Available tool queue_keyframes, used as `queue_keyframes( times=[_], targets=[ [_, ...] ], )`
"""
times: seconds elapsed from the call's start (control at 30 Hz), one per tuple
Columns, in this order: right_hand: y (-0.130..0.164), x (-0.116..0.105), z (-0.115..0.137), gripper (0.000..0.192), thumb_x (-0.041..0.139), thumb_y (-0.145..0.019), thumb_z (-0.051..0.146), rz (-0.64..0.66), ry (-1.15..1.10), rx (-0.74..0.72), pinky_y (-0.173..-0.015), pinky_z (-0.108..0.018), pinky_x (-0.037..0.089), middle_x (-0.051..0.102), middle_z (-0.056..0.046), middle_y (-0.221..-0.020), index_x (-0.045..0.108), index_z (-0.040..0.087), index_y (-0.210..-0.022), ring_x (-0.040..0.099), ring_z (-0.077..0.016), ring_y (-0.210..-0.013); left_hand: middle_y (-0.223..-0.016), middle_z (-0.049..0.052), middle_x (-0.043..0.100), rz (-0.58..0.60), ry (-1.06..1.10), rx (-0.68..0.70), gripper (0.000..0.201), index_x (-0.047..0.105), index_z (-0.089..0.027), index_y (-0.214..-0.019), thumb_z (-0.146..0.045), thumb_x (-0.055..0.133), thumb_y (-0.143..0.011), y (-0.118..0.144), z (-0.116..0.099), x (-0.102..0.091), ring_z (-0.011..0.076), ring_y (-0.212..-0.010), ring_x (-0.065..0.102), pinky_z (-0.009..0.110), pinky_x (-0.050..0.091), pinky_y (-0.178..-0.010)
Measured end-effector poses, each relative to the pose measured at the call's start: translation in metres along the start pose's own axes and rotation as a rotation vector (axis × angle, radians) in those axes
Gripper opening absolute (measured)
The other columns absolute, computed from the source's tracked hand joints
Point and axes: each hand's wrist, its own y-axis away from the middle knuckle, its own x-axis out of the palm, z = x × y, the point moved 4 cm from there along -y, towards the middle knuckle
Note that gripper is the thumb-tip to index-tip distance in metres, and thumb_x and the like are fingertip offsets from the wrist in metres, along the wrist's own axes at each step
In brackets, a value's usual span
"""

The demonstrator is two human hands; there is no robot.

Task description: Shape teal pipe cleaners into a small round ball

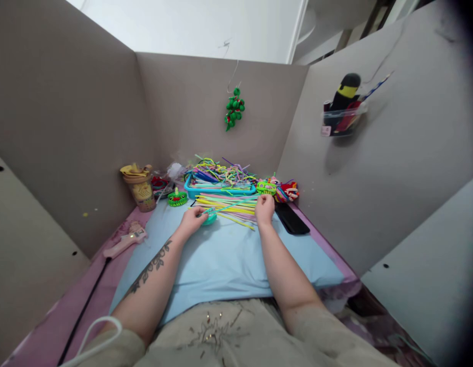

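My left hand [193, 220] is closed on a small teal piece [210, 218] at the near edge of a row of loose pipe cleaners [231, 206]. A thin teal pipe cleaner runs from that piece to the right. My right hand [264, 208] rests on the right end of the same row, fingers curled onto the stems; whether it grips one I cannot tell. Both hands lie on a light blue mat [225, 260]. Behind the row stands a blue tray [194, 192] heaped with more coloured pipe cleaners.
A pink glue gun [125, 241] with a black cord lies at the left. A cup [140, 191], a green pipe-cleaner figure [177, 198], colourful figures [284, 191] and a black flat object [292, 219] surround the mat. Grey partition walls enclose the desk; a green ornament [234, 108] hangs behind.
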Motion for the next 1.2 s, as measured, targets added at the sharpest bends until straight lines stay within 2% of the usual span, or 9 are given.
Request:
queue_keyframes(
  times=[0.17, 0.3, 0.4, 0.5, 0.6, 0.8, 0.97, 1.13, 1.2],
  targets=[
    [0.004, 0.000, 0.002, 0.018, 0.037, -0.082, 0.033, -0.036, -0.174, 0.143, -0.071, -0.030, 0.042, 0.058, -0.005, -0.078, 0.048, 0.018, -0.083, 0.054, -0.0169, -0.071, -0.071, 0.004, 0.065, -0.058, 0.263, -0.082, 0.038, 0.061, -0.012, -0.080, -0.045, 0.065, -0.063, -0.003, 0.009, -0.004, 0.0154, -0.062, 0.057, 0.025, 0.043, -0.058],
    [0.028, 0.025, 0.025, 0.020, 0.048, -0.077, 0.035, 0.374, -0.284, 0.000, -0.080, -0.032, 0.043, 0.060, -0.005, -0.082, 0.058, 0.018, -0.074, 0.056, -0.0186, -0.083, -0.076, 0.006, 0.067, -0.039, 0.446, -0.087, 0.044, 0.060, -0.012, -0.083, -0.049, 0.069, -0.061, -0.003, 0.008, -0.003, 0.0155, -0.066, 0.060, 0.027, 0.046, -0.064],
    [0.056, 0.041, 0.043, 0.022, 0.056, -0.074, 0.036, 0.677, -0.375, -0.041, -0.083, -0.033, 0.045, 0.060, -0.006, -0.100, 0.065, 0.021, -0.087, 0.054, -0.0198, -0.099, -0.076, 0.005, 0.067, 0.048, 0.443, -0.073, 0.045, 0.060, -0.013, -0.083, -0.050, 0.070, -0.059, 0.000, 0.001, 0.003, 0.0157, -0.066, 0.060, 0.028, 0.047, -0.064],
    [0.075, 0.047, 0.055, 0.025, 0.062, -0.072, 0.038, 0.824, -0.471, -0.082, -0.089, -0.033, 0.044, 0.055, -0.007, -0.113, 0.067, 0.023, -0.092, 0.050, -0.0203, -0.112, -0.074, 0.004, 0.067, 0.160, 0.388, -0.024, 0.040, 0.060, -0.013, -0.079, -0.048, 0.069, -0.061, 0.002, -0.005, 0.010, 0.0153, -0.065, 0.060, 0.027, 0.047, -0.063],
    [0.084, 0.051, 0.056, 0.023, 0.067, -0.069, 0.040, 0.884, -0.531, -0.102, -0.098, -0.035, 0.038, 0.058, -0.007, -0.112, 0.069, 0.021, -0.082, 0.049, -0.0226, -0.116, -0.076, 0.005, 0.067, 0.179, 0.340, 0.046, 0.035, 0.060, -0.013, -0.080, -0.043, 0.067, -0.065, 0.002, -0.006, 0.013, 0.0158, -0.067, 0.061, 0.028, 0.048, -0.064],
    [0.096, 0.065, 0.041, 0.030, 0.064, -0.069, 0.044, 0.892, -0.637, 0.226, -0.075, -0.033, 0.049, 0.067, -0.002, -0.082, 0.065, 0.021, -0.087, 0.063, -0.0203, -0.082, -0.108, 0.011, 0.063, 0.065, 0.188, 0.175, 0.043, 0.055, -0.015, -0.104, -0.036, 0.066, -0.067, 0.003, -0.007, 0.010, 0.0218, -0.099, 0.059, 0.033, 0.046, -0.083],
    [0.096, 0.062, 0.051, 0.028, 0.062, -0.069, 0.043, 0.894, -0.636, 0.165, -0.072, -0.030, 0.049, 0.067, -0.002, -0.083, 0.065, 0.021, -0.088, 0.062, -0.0196, -0.082, -0.110, 0.008, 0.062, 0.001, 0.003, 0.242, 0.044, 0.054, -0.018, -0.107, -0.033, 0.067, -0.068, 0.007, -0.013, 0.010, 0.0216, -0.101, 0.058, 0.035, 0.044, -0.087],
    [0.093, 0.053, 0.062, 0.030, 0.065, -0.069, 0.045, 0.927, -0.612, 0.091, -0.077, -0.033, 0.048, 0.067, -0.005, -0.090, 0.067, 0.020, -0.085, 0.060, -0.0220, -0.090, -0.104, 0.007, 0.063, -0.043, 0.023, 0.203, 0.034, 0.057, -0.018, -0.100, -0.035, 0.062, -0.072, 0.005, -0.012, 0.005, 0.0204, -0.098, 0.058, 0.033, 0.045, -0.085],
    [0.094, 0.052, 0.064, 0.031, 0.065, -0.069, 0.046, 0.942, -0.622, 0.075, -0.079, -0.034, 0.047, 0.067, -0.004, -0.087, 0.068, 0.020, -0.084, 0.060, -0.0222, -0.089, -0.104, 0.006, 0.062, -0.128, -0.007, 0.193, 0.034, 0.058, -0.019, -0.099, -0.035, 0.064, -0.070, 0.004, -0.010, 0.001, 0.0207, -0.098, 0.057, 0.033, 0.045, -0.083]
  ],
)
